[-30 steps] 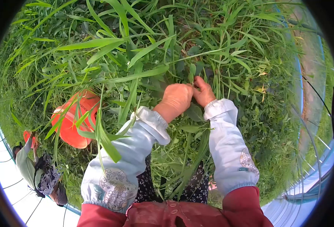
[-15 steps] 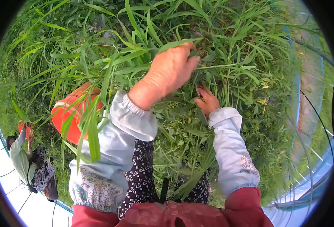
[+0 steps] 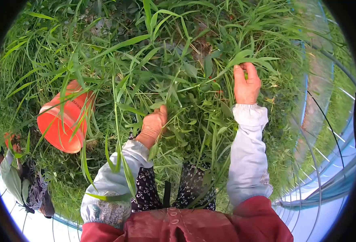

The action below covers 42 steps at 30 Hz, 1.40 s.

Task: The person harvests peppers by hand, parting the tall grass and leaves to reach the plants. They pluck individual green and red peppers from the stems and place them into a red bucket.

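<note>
My left hand is closed round green plant stems, low and left of centre, with leaves hanging over the wrist and sleeve. Farther right and higher, my right hand pinches the tip of a long green leaf between thumb and fingers. A leafy stem stretches between the two hands. Dense grass and leafy plants surround both hands, with small red spots among the leaves near the right one. To the left of my left hand, an orange bucket lies tilted with its mouth towards me; no contents can be made out.
At the far left edge another person is among the plants beside something orange. A plastic-sheeted strip runs down the right side, with a dark hose, thin poles and white-blue sheeting.
My left hand has moved down and left from the upper middle. My right hand has moved up and right, onto the leaf. The bucket appears lower and farther left.
</note>
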Each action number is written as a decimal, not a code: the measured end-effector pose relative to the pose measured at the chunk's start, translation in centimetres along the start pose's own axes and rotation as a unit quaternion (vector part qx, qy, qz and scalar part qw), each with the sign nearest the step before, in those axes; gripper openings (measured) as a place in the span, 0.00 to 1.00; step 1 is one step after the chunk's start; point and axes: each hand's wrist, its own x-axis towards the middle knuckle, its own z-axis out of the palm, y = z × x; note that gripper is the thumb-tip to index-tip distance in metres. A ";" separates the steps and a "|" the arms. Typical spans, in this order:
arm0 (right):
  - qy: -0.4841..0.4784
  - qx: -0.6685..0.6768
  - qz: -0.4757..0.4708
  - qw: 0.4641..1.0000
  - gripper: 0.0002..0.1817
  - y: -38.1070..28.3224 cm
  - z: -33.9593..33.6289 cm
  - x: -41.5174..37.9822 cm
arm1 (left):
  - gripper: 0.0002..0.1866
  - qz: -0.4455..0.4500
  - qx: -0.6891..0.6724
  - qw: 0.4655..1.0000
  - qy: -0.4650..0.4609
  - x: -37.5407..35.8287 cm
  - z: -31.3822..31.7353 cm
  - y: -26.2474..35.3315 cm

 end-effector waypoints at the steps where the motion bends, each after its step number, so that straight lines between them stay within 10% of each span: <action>1: -0.011 0.018 -0.006 1.000 0.10 -2.2 0.6 0.5 | 0.11 0.021 -0.021 1.000 0.006 -0.3 0.6 0.2; 8: -0.399 -0.109 -0.096 0.906 0.22 -1.8 13.5 -5.9 | 0.14 0.018 0.004 0.999 -0.044 -0.9 1.0 1.8; 12: -0.681 -0.211 -0.068 0.698 0.28 1.2 14.2 -7.5 | 0.13 0.089 -0.092 0.991 -0.035 -1.1 -9.1 -0.6; 15: -0.683 -0.307 -0.030 0.662 0.35 1.8 11.9 -9.0 | 0.13 0.120 -0.275 0.947 0.116 1.2 -16.3 -4.2; 16: -0.682 -0.309 -0.031 0.662 0.35 2.7 11.4 -9.7 | 0.13 0.004 -0.319 0.941 0.113 2.4 -19.3 -5.1; 19: -0.668 -0.334 -0.032 0.664 0.34 4.1 10.1 -10.4 | 0.12 -0.030 -0.030 0.957 0.288 7.7 -22.5 -11.3; 23: -0.659 -0.309 -0.041 0.685 0.23 5.8 8.1 -10.2 | 0.17 -0.196 0.143 0.970 -0.007 8.9 -19.2 -19.7; 26: -0.661 -0.322 0.032 0.677 0.35 4.5 7.3 -9.4 | 0.21 -0.190 0.134 0.970 -0.074 4.1 -13.7 -19.4; 29: -0.641 -0.309 0.022 0.702 0.33 6.4 7.9 -10.3 | 0.17 -0.257 -0.116 0.959 -0.006 0.6 -8.6 -16.4; 32: -0.628 -0.276 -0.007 0.728 0.26 3.9 8.6 -9.3 | 0.16 -0.176 -0.031 0.983 -0.046 -0.9 -6.1 -11.2; 34: -0.531 -0.100 0.015 0.841 0.24 2.2 9.3 -8.6 | 0.15 -0.237 -0.272 0.925 0.116 -1.1 -2.0 -8.7; 37: -0.448 -0.200 -0.118 0.863 0.25 -6.2 9.5 -6.0 | 0.14 -0.250 -0.307 0.918 0.010 -0.8 0.5 -4.0; 39: -0.388 -0.117 -0.188 0.895 0.28 -10.0 10.9 -4.9 | 0.15 -0.188 -0.711 0.666 0.121 2.6 11.9 -3.0; 40: -0.400 -0.099 -0.195 0.890 0.28 -12.5 11.3 -4.8 | 0.16 -0.185 -0.563 0.784 0.186 1.3 9.1 0.0; 42: -0.417 -0.047 -0.269 0.867 0.25 -12.1 14.4 -6.1 | 0.19 -0.081 -0.153 0.982 -0.070 -1.4 -1.9 2.4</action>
